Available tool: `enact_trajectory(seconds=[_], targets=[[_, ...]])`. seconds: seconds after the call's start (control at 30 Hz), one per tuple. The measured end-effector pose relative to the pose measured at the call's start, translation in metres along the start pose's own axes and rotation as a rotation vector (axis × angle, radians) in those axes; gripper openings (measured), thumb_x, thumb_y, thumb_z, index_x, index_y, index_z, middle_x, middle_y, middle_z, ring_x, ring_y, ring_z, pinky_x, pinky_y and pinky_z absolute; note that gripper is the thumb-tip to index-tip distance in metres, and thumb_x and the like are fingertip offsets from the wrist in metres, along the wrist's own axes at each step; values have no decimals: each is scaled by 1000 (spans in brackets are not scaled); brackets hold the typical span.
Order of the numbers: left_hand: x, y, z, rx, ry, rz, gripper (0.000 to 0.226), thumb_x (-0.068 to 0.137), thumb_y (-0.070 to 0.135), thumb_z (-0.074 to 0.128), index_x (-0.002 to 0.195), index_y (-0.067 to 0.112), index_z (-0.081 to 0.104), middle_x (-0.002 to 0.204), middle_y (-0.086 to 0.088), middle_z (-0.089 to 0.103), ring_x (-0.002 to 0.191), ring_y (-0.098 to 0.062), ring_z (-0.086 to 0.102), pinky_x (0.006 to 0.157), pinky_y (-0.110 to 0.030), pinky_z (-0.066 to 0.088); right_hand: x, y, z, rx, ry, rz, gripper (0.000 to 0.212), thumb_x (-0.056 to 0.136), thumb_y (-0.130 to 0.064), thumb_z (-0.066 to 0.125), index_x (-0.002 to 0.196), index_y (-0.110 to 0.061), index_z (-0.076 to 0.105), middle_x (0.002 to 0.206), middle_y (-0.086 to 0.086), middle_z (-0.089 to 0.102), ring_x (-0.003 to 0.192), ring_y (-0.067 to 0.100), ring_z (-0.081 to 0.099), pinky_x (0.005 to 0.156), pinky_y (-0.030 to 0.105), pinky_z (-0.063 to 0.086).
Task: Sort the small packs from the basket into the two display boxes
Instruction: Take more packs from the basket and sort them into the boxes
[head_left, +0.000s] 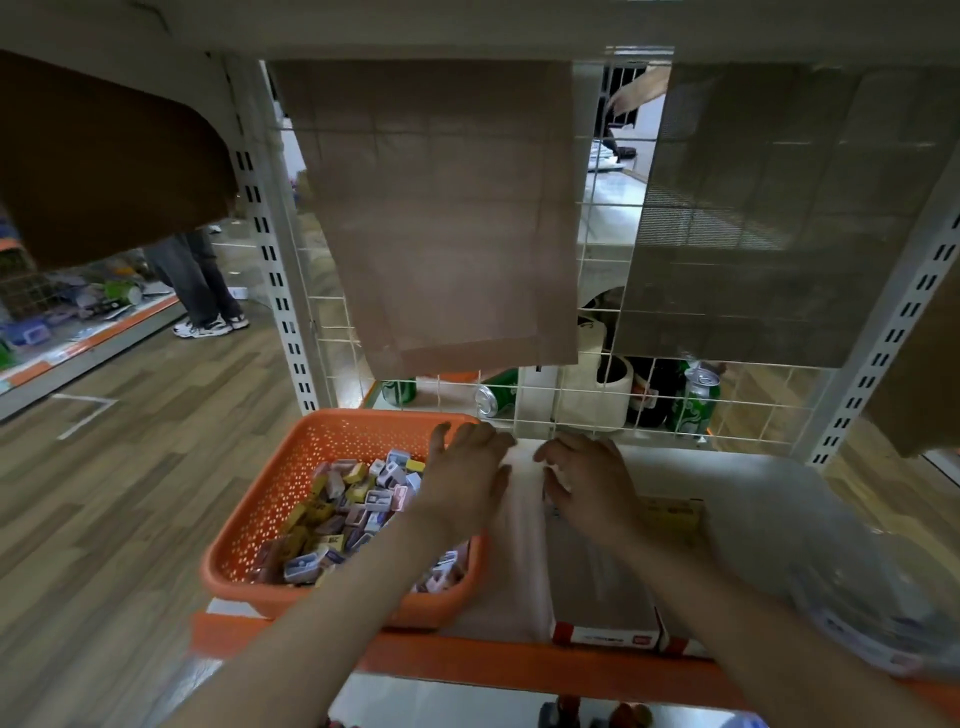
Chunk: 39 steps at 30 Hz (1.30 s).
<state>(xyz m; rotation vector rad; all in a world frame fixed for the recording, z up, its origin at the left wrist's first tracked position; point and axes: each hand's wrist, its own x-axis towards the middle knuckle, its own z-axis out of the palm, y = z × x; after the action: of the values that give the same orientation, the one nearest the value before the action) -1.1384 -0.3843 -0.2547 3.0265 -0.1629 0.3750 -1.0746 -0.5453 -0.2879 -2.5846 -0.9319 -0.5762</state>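
Left hand (467, 480) and right hand (589, 486) are hovering empty, fingers spread, just right of the orange basket (270, 499), where the display boxes (597, 592) are sitting; small packs (353, 514) are lying heaped inside it (light, stiff cartons, probably best pinched across the sides).

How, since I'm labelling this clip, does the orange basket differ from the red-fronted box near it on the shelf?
The orange basket has perforated walls, while the red-fronted box looks solid. The basket holds a heap of small packs, while the box's grey top shows none. The basket sits at the shelf's left end and the box further right, with a pale box between them. Both sit at the front of the orange-edged shelf.
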Motion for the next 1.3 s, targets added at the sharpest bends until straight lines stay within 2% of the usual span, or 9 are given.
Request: enact_trajectory(seconds=[0.2,0.43,0.6,0.7,0.83,0.93,1.07,1.2,1.3], targets=[[-32,-86,-20,94,-136,-195,38,97,29,41,135,29,44,140,1,42,134,-20,32,112,-41,20,28,-69,10,111,-174,-121,20,86,-19,56,103,-18,66,110,-1,61,107,20,54,80,29,25],[-62,-136,-11,141,-264,-248,41,93,32,46,134,30,43,131,3,50,127,-20,41,105,-36,29,45,-120,46,89,-530,-125,18,87,-15,58,103,-16,66,113,10,64,119,30,50,103,36,32],[-65,-141,-6,115,-256,-196,46,95,29,45,140,27,38,140,3,44,131,-20,38,107,-36,31,49,-138,60,179,-764,-57,29,82,-23,60,110,-20,65,107,7,63,104,26,56,81,30,40],[-65,-140,-5,101,-253,-174,43,97,24,40,140,26,40,149,5,34,135,-21,33,106,-37,28,49,-141,63,173,-773,-77,29,81,-32,61,108,-22,65,103,6,62,99,24,56,76,29,38],[-63,-138,-2,69,-275,-181,36,97,24,41,132,25,48,151,3,32,136,-22,32,106,-39,27,48,-138,63,188,-741,-123,29,80,-16,63,109,-16,64,109,6,58,101,23,55,76,33,45],[-63,-137,-1,72,-284,-175,36,98,25,41,133,25,46,149,1,35,135,-23,31,106,-40,28,47,-132,59,310,-647,-130,13,78,-6,63,88,-13,60,90,-2,49,85,16,48,65,25,36],[-59,-133,2,46,-287,-159,33,96,23,45,129,24,50,148,2,36,138,-22,28,108,-38,26,51,-116,48,420,-550,-73,19,75,-3,68,88,-12,58,84,0,54,75,15,53,64,27,44],[-51,-121,8,14,-376,-83,37,87,21,61,123,26,56,131,4,52,127,-21,43,111,-40,25,54,-97,38,364,-540,0,25,76,-1,67,88,-16,51,93,4,56,79,19,53,65,27,42],[-49,-109,14,-50,-439,-30,35,86,18,63,120,22,58,126,1,56,118,-20,51,103,-40,40,52,-86,34,370,-523,5,27,74,-1,67,88,-18,51,92,-1,54,79,17,52,65,28,42]])
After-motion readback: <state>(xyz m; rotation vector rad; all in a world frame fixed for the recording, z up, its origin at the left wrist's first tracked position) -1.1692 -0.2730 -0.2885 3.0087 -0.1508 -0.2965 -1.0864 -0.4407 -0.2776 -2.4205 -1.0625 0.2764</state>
